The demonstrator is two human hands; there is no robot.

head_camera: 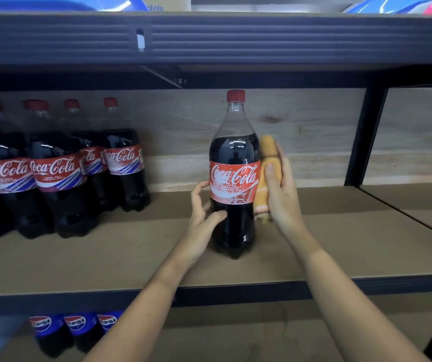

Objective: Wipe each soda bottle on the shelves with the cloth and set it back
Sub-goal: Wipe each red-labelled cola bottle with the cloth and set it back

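Cola bottle [233,176] stands upright mid-shelf [120,246], apart from cola row [60,168] at left. Left hand [204,212] reaches in from below, fingers curled round bottle's lower body. Right hand [280,189], forearm stretched forward, presses folded orange cloth [264,178] against bottle's right side, thumb over cloth. Pepsi bottles [76,327] on shelf below.

A pale plywood back panel [301,142] fills the middle of the frame, a dark knot [271,118] right of centre. Black upright post [363,137] at right. Upper centre, a small white tag [140,40] - along the top edge, blurred blue packaging [53,2].
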